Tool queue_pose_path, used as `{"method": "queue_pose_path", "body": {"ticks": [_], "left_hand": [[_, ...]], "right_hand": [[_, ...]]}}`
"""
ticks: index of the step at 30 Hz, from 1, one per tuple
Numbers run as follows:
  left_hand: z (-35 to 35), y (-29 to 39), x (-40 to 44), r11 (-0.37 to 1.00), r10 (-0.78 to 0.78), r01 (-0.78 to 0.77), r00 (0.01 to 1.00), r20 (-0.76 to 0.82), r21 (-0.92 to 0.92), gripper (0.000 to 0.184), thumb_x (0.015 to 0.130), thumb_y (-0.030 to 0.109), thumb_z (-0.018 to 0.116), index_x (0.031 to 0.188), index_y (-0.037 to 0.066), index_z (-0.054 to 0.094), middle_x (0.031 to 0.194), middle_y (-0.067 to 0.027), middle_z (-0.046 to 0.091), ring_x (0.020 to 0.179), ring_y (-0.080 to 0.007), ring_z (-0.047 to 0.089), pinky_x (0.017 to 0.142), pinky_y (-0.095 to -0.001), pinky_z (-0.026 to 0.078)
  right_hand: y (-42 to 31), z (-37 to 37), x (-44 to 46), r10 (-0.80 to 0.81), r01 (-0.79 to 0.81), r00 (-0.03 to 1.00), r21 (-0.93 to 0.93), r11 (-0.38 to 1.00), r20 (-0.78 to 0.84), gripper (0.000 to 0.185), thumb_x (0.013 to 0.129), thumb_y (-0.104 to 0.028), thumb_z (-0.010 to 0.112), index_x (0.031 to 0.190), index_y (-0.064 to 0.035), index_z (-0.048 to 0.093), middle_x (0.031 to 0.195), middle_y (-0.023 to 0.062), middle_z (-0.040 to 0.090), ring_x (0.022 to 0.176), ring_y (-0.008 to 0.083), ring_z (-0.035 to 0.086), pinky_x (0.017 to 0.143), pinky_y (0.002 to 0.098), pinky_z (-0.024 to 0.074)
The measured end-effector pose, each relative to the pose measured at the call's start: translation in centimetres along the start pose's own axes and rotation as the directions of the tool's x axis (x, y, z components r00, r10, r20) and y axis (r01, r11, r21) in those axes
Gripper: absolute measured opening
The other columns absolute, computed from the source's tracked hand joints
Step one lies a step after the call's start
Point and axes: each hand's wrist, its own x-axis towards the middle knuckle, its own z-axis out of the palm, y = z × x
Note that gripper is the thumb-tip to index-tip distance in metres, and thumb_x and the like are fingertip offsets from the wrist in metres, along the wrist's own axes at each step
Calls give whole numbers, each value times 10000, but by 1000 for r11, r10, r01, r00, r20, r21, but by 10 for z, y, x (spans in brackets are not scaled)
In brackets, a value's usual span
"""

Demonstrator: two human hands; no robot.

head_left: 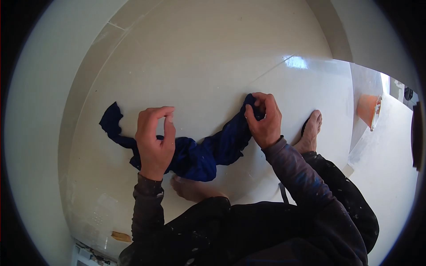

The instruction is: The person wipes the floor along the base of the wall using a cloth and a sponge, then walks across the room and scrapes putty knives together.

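Note:
A crumpled dark blue cloth (195,159) stretches across the pale floor in front of me, its loose left end (111,117) lying flat. My right hand (265,117) is curled at the cloth's raised right end, with fabric between thumb and fingers. Over the left part of the cloth, my left hand (155,137) is closed in a pinch, thumb tip against forefinger. Whatever it pinches, if anything, is too small to make out. Part of the cloth is hidden behind the left hand and wrist.
My bare feet are on the floor, one (314,126) right of the cloth and one (191,188) just below it. An orange bucket (368,110) stands at the right. A small brown scrap (120,236) lies at lower left. Walls curve around the floor.

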Motion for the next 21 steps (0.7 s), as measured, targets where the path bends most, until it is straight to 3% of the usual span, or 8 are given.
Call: {"method": "queue_pose_path", "body": {"ticks": [1, 2, 4, 5, 7, 13, 21], "left_hand": [[9, 5, 6, 990, 125, -132, 982, 143, 41, 264, 938, 15, 640, 1188, 77, 699, 1066, -60, 673, 989, -257, 611, 878, -390, 487], [20, 7, 13, 991, 122, -129, 980, 154, 37, 264, 938, 15, 640, 1188, 77, 699, 1066, -60, 673, 989, -257, 611, 878, -390, 487], [45, 8, 27, 942, 272, -322, 898, 345, 95, 227, 928, -12, 640, 1110, 96, 721, 1020, -55, 629, 980, -277, 579, 886, -408, 459], [56, 5, 36, 943, 271, -322, 893, 360, 87, 227, 928, -12, 640, 1110, 96, 721, 1020, -55, 629, 980, -277, 579, 886, -408, 459], [74, 1, 50, 874, 376, -468, 822, 427, 131, 259, 898, -13, 654, 1111, 119, 717, 1004, -20, 598, 966, -243, 551, 864, -405, 423], [82, 1, 67, 809, 431, -574, 726, 536, 127, 321, 845, -31, 641, 1112, 136, 705, 989, -16, 581, 946, -229, 548, 843, -397, 408], [83, 2, 63, 784, 443, -600, 720, 534, 158, 322, 829, -36, 632, 1100, 127, 687, 1017, -19, 590, 971, -243, 560, 842, -394, 431]], "right_hand": [[12, 9, -4, -111, 110, 993, -26, 994, -47, 370, 824, -13, 754, 1172, -33, 632, 956, 115, 593, 810, 279, 610, 723, 392, 522], [22, 14, -8, -219, 214, 972, -58, 975, -92, 382, 814, -5, 750, 1176, -39, 635, 960, 123, 594, 841, 285, 613, 751, 404, 523], [32, 22, -12, -252, 243, 958, -81, 967, -137, 395, 803, -1, 746, 1180, -43, 637, 963, 129, 596, 860, 290, 611, 770, 412, 520], [36, 27, -12, -302, 288, 936, -100, 952, -182, 408, 793, 4, 743, 1184, -47, 639, 966, 134, 597, 880, 294, 609, 788, 419, 516], [39, 28, -11, -300, 288, 936, -90, 953, -183, 420, 784, 6, 744, 1187, -45, 639, 967, 133, 600, 872, 294, 607, 783, 416, 514], [40, 23, -7, -330, 324, 929, -64, 944, -169, 439, 768, 6, 748, 1190, -41, 636, 960, 119, 607, 844, 286, 600, 770, 402, 500], [40, 23, -7, -349, 344, 920, -58, 937, -178, 435, 765, 0, 750, 1182, -45, 635, 946, 112, 603, 830, 277, 599, 765, 400, 490]]}}
